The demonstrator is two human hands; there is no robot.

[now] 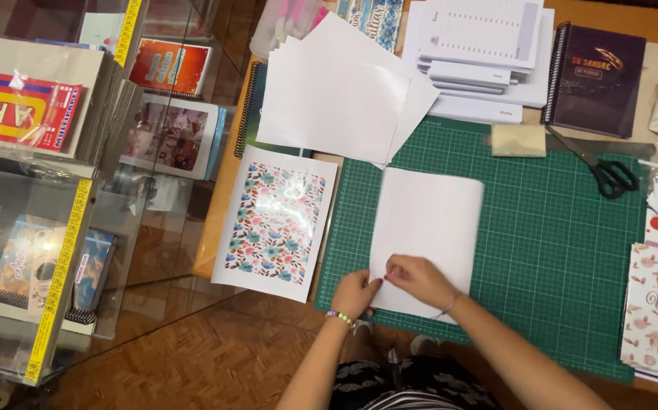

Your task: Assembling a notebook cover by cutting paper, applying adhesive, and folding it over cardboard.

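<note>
White paper is what both hands work on: a blank sheet (427, 228) lies on the green cutting mat (557, 250), near its left edge. The left hand (355, 292) rests half closed on the sheet's lower left corner. The right hand (420, 279) has its fingers bent together and pinches the sheet's lower edge beside it. Just left of the sheet lies a floral printed page (276, 220), partly off the mat. Further away, a loose stack of white sheets (340, 91) overlaps a spiral notebook, mostly hidden. Black scissors (610, 175) lie at the mat's far right corner. Behind them stand a dark spiral notebook (598, 76) and a pile of white pads (481, 53), cut off above.
</note>
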